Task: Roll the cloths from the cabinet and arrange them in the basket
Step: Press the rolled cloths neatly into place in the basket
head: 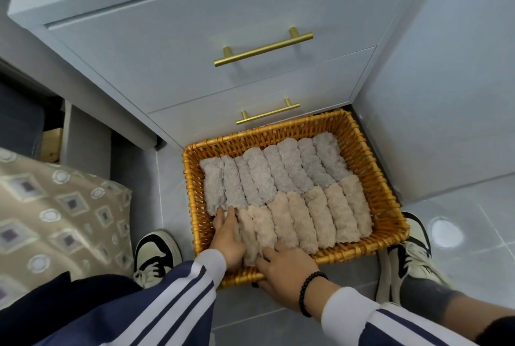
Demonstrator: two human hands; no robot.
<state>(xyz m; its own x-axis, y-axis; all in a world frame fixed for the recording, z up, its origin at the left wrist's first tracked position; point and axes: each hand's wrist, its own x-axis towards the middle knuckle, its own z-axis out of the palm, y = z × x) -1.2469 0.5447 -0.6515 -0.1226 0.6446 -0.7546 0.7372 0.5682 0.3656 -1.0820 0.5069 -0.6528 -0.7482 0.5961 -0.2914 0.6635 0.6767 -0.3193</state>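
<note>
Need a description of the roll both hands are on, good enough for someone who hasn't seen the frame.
Start at the orange woven wicker basket on the grey tiled floor below the pale blue drawers. Its near row holds beige fluffy cloth rolls; the far row is grey. The target is the leftmost beige roll, the only one flanked by the left hand and right hand.

Single view: head-worn wide-angle camera, looking steeply down and forward. Close above rectangular woven orange wicker basket (387, 189) on grey tiled floor (473, 223); pale blue-grey drawer cabinet (195, 47) rising beyond basket's far edge.
</note>
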